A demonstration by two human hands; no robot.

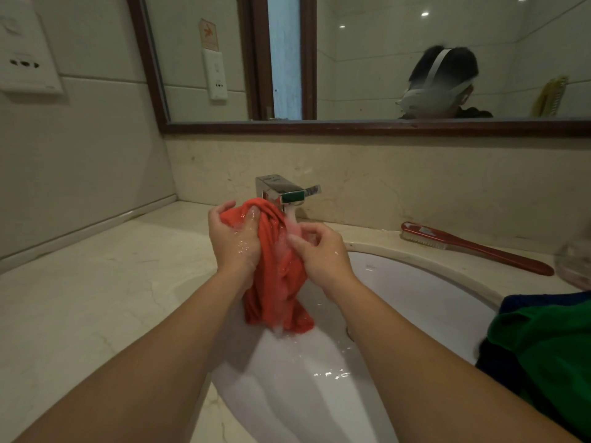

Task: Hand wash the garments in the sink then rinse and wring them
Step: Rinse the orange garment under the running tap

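Bathroom sink seen from above, read from left to right. At ten o'clock in the view, a white plastic wall box [27, 49] hangs on pale tiles. Below it, a cream marble countertop [96, 298] runs from nine o'clock round to the sink. Just left of centre, the left hand [233, 238] is wet, its fingers curled tight round the bunched top of a red-orange cloth garment [276, 282]. The garment hangs down between both hands, and its lower end touches the wet inside of the white oval ceramic sink [415, 292]. At twelve o'clock from the garment stands a square chrome tap [281, 190]. A stream of water [292, 223] runs from it onto the cloth. Just right of centre, the right hand [323, 254] pinches a fold of the same garment between thumb and curled fingers, right under the stream. At three o'clock, a red-handled scrubbing brush [473, 247] lies on the counter behind the sink rim. At four o'clock, a heap of green and dark blue garments [543, 340] is draped over the sink's right edge. The step in hand looks like working and rinsing the red garment under running water. The next move probably calls for turning more of the cloth into the stream. After that, both hands would need to grip it apart and twist it over the sink. The heap at the right appears to be waiting its turn.
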